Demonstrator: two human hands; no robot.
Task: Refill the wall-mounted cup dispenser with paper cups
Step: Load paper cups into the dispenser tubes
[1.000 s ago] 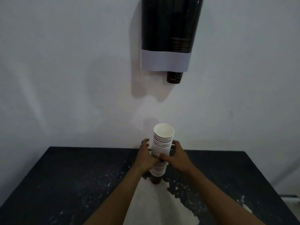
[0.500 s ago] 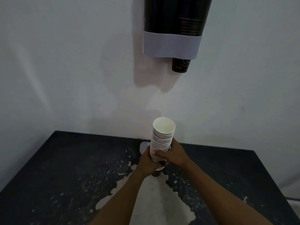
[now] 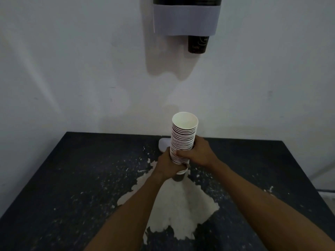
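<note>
Black and badly worn, the tabletop is spreading out beneath us, its dark coating flaked away to a large pale patch just under our forearms. Above that patch we are holding a tall nested stack of white-lined paper cups upright with both hands: our left hand is wrapping its fingers around the lower part of the stack, near the dark outer wall of the bottom cup, while our right hand is grasping it a little higher, thumb across the front and fingers curled behind. The open mouth of the top cup is facing up, well clear of both grips. Whether the base is touching the table we cannot tell, since the hands are hiding it. Just behind the stack a small pale object is lying near the table's far edge; we cannot make out what it is. Farther off, high on the white wall, the black cup dispenser with a pale grey band is hanging, one dark cup poking from its bottom. We judge that we are carrying the stack toward the dispenser; nothing is loaded yet. Next we are needing to raise the stack well above this view, to the dispenser's top, which is out of frame, keeping the cups aligned and squeezing lightly so they do not crush or slide apart.
</note>
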